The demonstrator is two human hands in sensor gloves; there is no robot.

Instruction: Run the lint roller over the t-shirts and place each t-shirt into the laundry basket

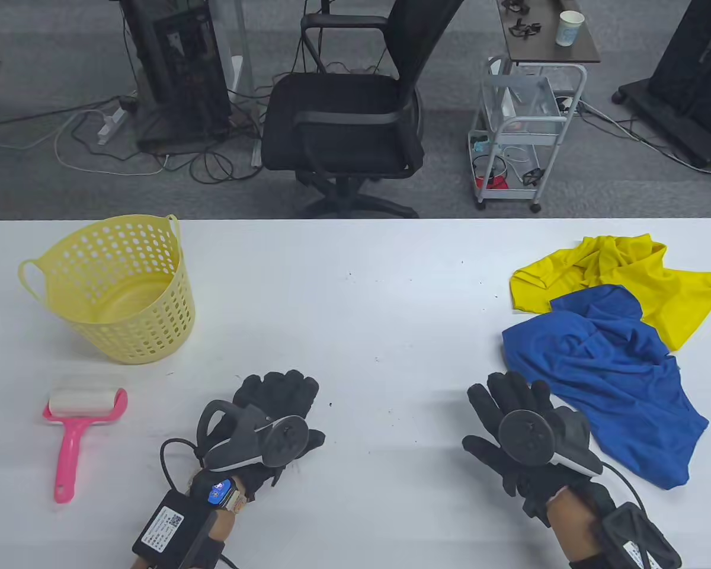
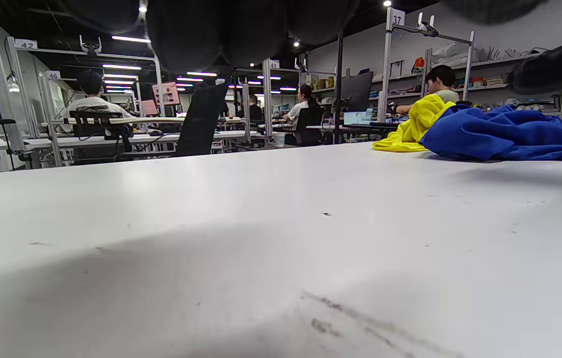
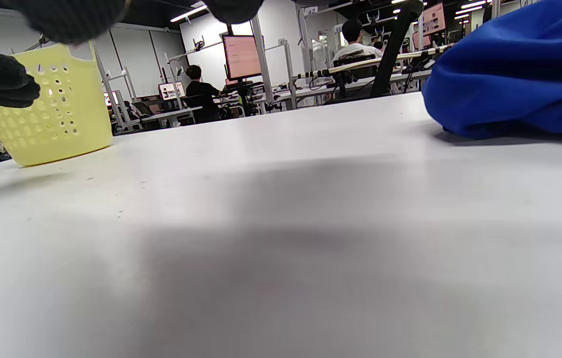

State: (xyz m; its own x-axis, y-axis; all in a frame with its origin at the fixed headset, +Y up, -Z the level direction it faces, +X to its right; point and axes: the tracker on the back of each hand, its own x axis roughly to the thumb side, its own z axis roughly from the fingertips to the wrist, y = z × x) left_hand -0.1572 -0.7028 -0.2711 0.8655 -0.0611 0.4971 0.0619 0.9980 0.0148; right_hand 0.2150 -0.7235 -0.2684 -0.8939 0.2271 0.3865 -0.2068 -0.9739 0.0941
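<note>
Table [image 1: 355, 308]: white, carries all the task's things; small dark specks scattered over the middle.
Laundry basket [image 1: 121, 341]: pale yellow, perforated, upright at far left; nothing inside.
Lint roller [image 1: 77, 427]: pink handle, white sticky drum; lies flat on the table near the left edge, just in front of the basket. Long axis of the handle runs toward the person, drum end away and crosswise.
Blue t-shirt [image 1: 616, 379]: crumpled heap at the right, its near edge close to the right hand; overlaps the yellow one.
Yellow t-shirt [image 1: 622, 272]: crumpled, behind and partly under the blue one, farther from the person.
Left hand [image 1: 269, 424]: palm down low over the table, fingers relaxed and slightly spread, holding nothing.
Right hand [image 1: 521, 432]: palm down, fingers straight and spread wide, holding nothing; whether its little-finger side touches the blue cloth cannot be told.
Key relation: roller lies to the left of the left hand, well apart from the right; shirts lie to the right and forward of the right hand. Left hand is nearer the roller, right hand nearer the blue t-shirt.
Stage, as judged: start of task; no shirt rolled, none in the basket.
Next move, as judged: right hand draws the blue t-shirt to the centre, left hand reaches sideways for the handle.
</note>
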